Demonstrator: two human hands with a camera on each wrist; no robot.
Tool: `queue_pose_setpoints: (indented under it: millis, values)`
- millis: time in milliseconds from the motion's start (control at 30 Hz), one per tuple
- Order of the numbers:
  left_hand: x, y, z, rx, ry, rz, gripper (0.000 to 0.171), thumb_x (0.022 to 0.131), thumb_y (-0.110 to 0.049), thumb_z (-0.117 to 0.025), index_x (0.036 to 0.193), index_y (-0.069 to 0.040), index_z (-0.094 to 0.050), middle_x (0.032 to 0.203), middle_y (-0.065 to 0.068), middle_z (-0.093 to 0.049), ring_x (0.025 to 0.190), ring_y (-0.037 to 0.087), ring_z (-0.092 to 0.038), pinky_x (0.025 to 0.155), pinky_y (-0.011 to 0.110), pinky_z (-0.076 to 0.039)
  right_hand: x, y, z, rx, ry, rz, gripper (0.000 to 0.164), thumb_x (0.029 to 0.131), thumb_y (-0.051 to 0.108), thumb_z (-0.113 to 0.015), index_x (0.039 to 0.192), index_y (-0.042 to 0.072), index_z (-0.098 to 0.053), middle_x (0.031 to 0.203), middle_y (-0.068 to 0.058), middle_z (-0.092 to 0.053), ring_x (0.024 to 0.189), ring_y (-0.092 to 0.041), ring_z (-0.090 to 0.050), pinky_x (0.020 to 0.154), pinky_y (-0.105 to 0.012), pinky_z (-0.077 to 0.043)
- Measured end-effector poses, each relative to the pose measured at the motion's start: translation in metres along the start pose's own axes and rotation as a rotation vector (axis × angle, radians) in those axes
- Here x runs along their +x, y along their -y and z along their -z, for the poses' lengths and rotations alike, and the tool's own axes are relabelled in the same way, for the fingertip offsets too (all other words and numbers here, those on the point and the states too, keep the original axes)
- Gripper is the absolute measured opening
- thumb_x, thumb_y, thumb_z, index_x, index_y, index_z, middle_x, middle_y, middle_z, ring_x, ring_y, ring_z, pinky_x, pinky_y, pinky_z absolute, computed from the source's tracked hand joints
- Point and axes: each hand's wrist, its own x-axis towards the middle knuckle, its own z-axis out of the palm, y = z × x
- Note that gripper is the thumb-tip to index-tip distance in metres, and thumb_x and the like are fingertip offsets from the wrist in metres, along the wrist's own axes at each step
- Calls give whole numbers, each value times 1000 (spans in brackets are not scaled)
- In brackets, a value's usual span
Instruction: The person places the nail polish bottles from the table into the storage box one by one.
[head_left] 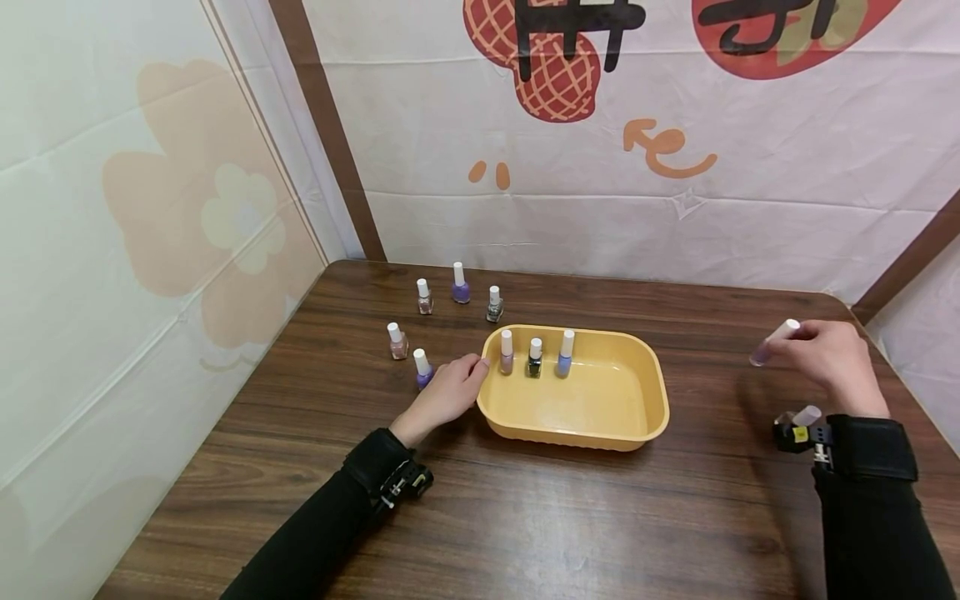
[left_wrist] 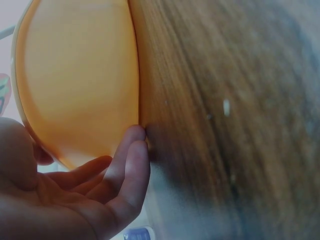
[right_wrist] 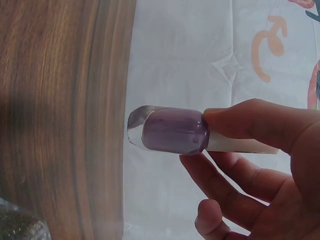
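Note:
My right hand pinches a light purple nail polish bottle near its white cap, thumb on one side and fingers on the other. The bottle is held tilted above the right part of the table. At the left end of the yellow tray, my left hand grips the wall, with fingers along the outside and the thumb at the rim. Inside the tray, toward its left and back, stand a pink polish bottle, a dark green one and a blue one.
Left of and behind the tray stand several more polish bottles, including a purple one, a glittery silver one and a pinkish one. Another purple bottle is beside the left hand. One white-capped bottle is near the right wrist.

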Motion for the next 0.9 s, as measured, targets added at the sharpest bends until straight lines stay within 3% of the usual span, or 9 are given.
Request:
queue_pose_setpoints:
  millis: [433,900]
  values:
    - [-1,0,0,4,0,2,39,105,-34,-35,106,-5,-62,74,3,-57,62,14,-53,58,26,-42,-2,14,-3,38,-19,30,50,90,40,-63,107,-6,-63,105,-27,-61,83,-30,-49,59,-30,-38]
    - [0,0,0,16,-4,-1,39,104,-33,-35,106,-6,-62,75,4,-57,63,14,-53,58,26,-42,-2,36,-10,32,-48,110,36,87,36,-66,93,1,-67,88,-15,-65,75,-23,-49,58,-29,-38]
